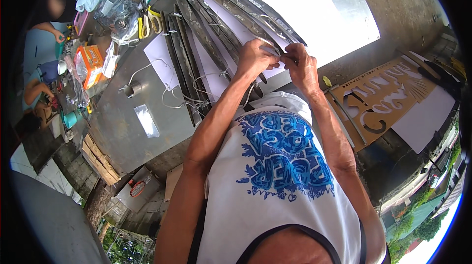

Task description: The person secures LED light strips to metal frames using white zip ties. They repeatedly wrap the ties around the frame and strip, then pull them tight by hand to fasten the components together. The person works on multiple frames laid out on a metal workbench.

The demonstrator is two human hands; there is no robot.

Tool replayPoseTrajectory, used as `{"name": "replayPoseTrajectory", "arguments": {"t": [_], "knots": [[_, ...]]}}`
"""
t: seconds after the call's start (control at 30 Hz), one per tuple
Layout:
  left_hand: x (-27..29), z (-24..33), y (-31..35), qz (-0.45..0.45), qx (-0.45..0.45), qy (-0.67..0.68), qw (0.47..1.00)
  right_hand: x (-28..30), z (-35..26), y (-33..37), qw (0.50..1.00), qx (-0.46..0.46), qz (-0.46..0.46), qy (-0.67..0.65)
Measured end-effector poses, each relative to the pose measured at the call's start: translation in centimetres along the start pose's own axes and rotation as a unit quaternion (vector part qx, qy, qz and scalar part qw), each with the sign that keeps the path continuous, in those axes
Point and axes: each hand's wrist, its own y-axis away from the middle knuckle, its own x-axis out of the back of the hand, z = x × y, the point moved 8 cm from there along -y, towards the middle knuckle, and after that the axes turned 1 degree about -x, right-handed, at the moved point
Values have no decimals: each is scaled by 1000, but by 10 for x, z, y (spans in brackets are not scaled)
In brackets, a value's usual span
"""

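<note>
Both of my hands meet over a fan of long metal strips (196, 28) lying on a grey metal table (123, 131). My left hand (254, 56) pinches a small whitish piece (271, 50) at the end of a strip. My right hand (301, 63) closes its fingertips on the same spot, touching the left hand. White wires (206, 79) run along and loop off the strips. White paper sheets (231, 28) lie under the strips.
Yellow-handled pliers (147, 20), an orange box (91, 65), plastic bags and a small metal cup (132, 88) lie at the table's left. Another person (42, 43) sits at far left. A cut-out brown stencil board (388, 94) leans at right.
</note>
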Motion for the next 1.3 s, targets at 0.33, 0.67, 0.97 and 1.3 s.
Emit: {"name": "replayPoseTrajectory", "arguments": {"t": [0.33,0.67,0.97,1.3], "knots": [[0,-3,-2,40,19,-74,996,1,-12,1,993,94,-5,66],[0,1,-5,51,7,-73,996,8,-12,-15,989,93,-89,73],[6,29,2,6,-94,-215,972,8,-20,-42,943,210,-122,226],[10,25,-11,-61,-26,-131,989,3,-12,-42,948,186,-163,198]]}}
